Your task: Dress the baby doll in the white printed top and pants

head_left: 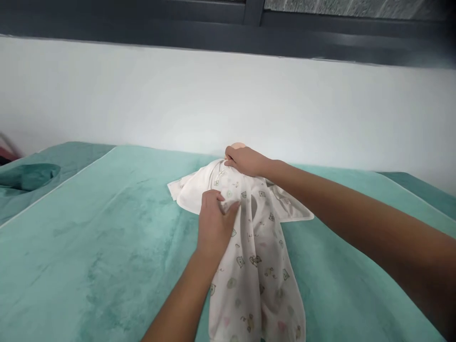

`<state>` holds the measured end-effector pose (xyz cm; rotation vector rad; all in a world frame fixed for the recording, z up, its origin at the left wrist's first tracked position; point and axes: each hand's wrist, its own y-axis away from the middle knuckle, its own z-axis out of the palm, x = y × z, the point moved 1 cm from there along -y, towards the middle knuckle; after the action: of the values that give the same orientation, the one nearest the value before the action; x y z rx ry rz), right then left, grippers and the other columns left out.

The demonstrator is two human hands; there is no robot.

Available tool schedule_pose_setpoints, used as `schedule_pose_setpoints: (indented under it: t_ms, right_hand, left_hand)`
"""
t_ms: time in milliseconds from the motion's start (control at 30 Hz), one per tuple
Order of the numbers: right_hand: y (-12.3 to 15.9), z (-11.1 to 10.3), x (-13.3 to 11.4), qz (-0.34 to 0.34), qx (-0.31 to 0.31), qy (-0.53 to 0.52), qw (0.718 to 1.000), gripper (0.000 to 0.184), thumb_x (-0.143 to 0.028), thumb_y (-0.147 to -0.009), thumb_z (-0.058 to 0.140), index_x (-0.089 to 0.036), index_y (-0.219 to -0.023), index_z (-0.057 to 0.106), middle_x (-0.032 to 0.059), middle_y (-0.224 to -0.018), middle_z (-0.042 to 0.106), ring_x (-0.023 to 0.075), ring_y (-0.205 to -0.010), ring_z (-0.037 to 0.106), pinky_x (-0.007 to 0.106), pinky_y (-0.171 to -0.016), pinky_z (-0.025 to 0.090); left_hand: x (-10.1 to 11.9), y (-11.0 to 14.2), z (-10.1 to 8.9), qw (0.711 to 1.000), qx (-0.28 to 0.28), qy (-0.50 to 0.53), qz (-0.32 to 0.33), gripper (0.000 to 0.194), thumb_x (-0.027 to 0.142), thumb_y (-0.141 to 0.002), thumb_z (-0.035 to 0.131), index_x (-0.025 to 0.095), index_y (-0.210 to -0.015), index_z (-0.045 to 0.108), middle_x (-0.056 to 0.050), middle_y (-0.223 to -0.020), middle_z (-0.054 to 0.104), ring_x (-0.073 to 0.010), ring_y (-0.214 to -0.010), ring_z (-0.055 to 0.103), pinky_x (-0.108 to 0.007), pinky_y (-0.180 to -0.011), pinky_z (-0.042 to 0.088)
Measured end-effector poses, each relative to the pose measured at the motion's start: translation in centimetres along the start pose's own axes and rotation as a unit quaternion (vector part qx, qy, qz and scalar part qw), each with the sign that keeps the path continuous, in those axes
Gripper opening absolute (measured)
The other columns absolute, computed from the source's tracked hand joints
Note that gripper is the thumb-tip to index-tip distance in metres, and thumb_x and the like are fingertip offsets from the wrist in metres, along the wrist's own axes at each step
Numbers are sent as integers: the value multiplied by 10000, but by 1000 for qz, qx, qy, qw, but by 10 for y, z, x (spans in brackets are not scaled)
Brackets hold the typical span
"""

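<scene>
A white baby garment printed with small bears lies lengthwise in front of me, its long legs running toward the lower edge. Its short sleeves spread to both sides. Behind the collar a rounded peach-coloured thing shows in part, like the top of a doll's head; most of it is hidden. My right hand is closed at the collar, fingers pinched on the cloth. My left hand rests at the left side of the chest, thumb and fingers apart, touching the fabric.
A teal plush cover with pale seams lies under the garment. Just behind stands a white wall, topped by a dark window frame. A folded teal bulge sits at the far left.
</scene>
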<state>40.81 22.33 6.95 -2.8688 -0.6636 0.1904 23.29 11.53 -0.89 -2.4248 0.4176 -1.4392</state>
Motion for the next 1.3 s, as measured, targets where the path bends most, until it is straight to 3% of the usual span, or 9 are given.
schedule_pose_setpoints:
  t_ms: [100,267,467,633,800,933,1033,1133,1300]
  right_hand:
    - [-7,3,-14,55,-33,62,996,222,-350,-983,362,-167,-1037,476,136,-895,636,254,-844,569,324,-709,396]
    - [-17,10,-25,123,-87,103,983,298,-332,-982,366,-124,-1170,468,162,-891,674,264,-771,611,351,-721,412]
    - [-12,21,-12,167,-38,4,985,263,-376,-972,390,-168,-1088,503,149,-1023,675,267,-868,611,358,-760,419]
    - [-2,19,0,139,6,-107,984,235,-415,-933,453,-197,-918,540,65,-911,653,208,-847,569,321,-760,401]
    - [7,7,17,108,-65,-191,973,312,-522,-843,567,-213,-804,564,18,-851,621,174,-775,540,301,-730,393]
    - [6,8,13,89,-68,-141,984,255,-429,-880,545,-203,-764,529,27,-839,626,169,-760,531,306,-744,385]
    - [4,11,1,81,-35,-99,991,192,-367,-933,473,-196,-870,532,70,-926,655,199,-828,562,312,-759,391]
    - [-2,12,-9,80,-54,-25,995,221,-355,-966,420,-174,-997,542,120,-944,683,242,-862,600,350,-815,398]
    - [-24,18,-19,132,-81,43,987,277,-367,-921,522,-140,-1068,580,189,-989,693,313,-923,636,402,-820,424]
  left_hand:
    - [1,4,-4,998,-35,-24,-36,203,353,-853,607,207,-832,468,-3,-931,498,-118,-655,471,-290,-634,412]
    - [3,4,-9,997,-63,-49,-7,203,260,-941,431,198,-748,441,-21,-911,504,-130,-703,483,-283,-656,393]
    - [-9,-1,-22,992,-39,-95,-79,189,293,-950,395,218,-779,425,-19,-737,562,-176,-658,519,-282,-581,343]
    - [-18,-5,-27,973,-26,-202,-111,160,241,-939,382,221,-783,407,-44,-673,556,-197,-598,521,-289,-530,292]
    - [-21,-5,-25,967,-43,-231,-104,123,242,-941,361,224,-835,420,-57,-694,576,-220,-626,556,-289,-539,297]
    - [-20,-4,-21,976,-58,-186,-102,93,265,-934,401,222,-863,444,-35,-673,580,-205,-603,542,-274,-541,314]
    - [-18,-2,-18,979,-79,-160,-94,115,237,-931,397,209,-991,492,-45,-717,622,-215,-656,580,-274,-569,339]
    - [-17,-1,-16,980,-91,-158,-85,224,213,-930,377,197,-1112,507,-61,-754,649,-227,-705,605,-282,-595,355]
    - [-18,-2,-22,981,-39,-171,-83,273,201,-901,390,204,-1141,520,-19,-675,602,-207,-643,569,-272,-569,322]
